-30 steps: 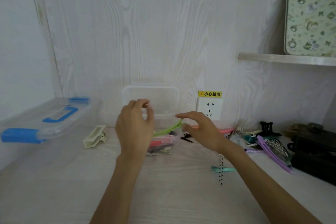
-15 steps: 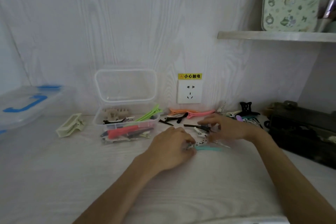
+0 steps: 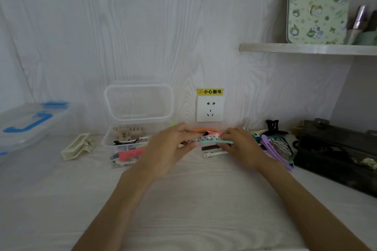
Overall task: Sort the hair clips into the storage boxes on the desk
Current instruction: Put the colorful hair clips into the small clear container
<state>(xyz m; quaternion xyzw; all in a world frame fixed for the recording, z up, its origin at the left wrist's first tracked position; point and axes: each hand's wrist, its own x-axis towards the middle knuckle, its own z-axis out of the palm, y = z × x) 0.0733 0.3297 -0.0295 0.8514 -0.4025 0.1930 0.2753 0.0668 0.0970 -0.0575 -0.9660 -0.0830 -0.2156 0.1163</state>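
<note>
My left hand [image 3: 169, 149] and my right hand [image 3: 242, 144] meet above the desk and together hold a small bunch of clips: a teal clip [image 3: 216, 142] and a white black-dotted clip [image 3: 208, 137]. Both hands pinch the bunch from either end. A small clear storage box [image 3: 110, 140] with its lid up stands just left of my left hand and holds several clips, red, black and beige. On the desk under my hands lie a brown clip [image 3: 210, 148] and a white clip [image 3: 213, 154]. Orange clips [image 3: 204, 129] lie by the wall.
A cream claw clip [image 3: 76, 145] lies left of the box. A large clear box with blue handle [image 3: 28, 126] stands far left. Purple clips [image 3: 273, 149], a black claw clip [image 3: 272, 127] and a dark case [image 3: 336, 155] sit at right. A wall socket [image 3: 210, 108] is behind.
Both hands have lifted off the desk with the teal and dotted clips and now hold them together in the air. The view has shifted slightly right.
</note>
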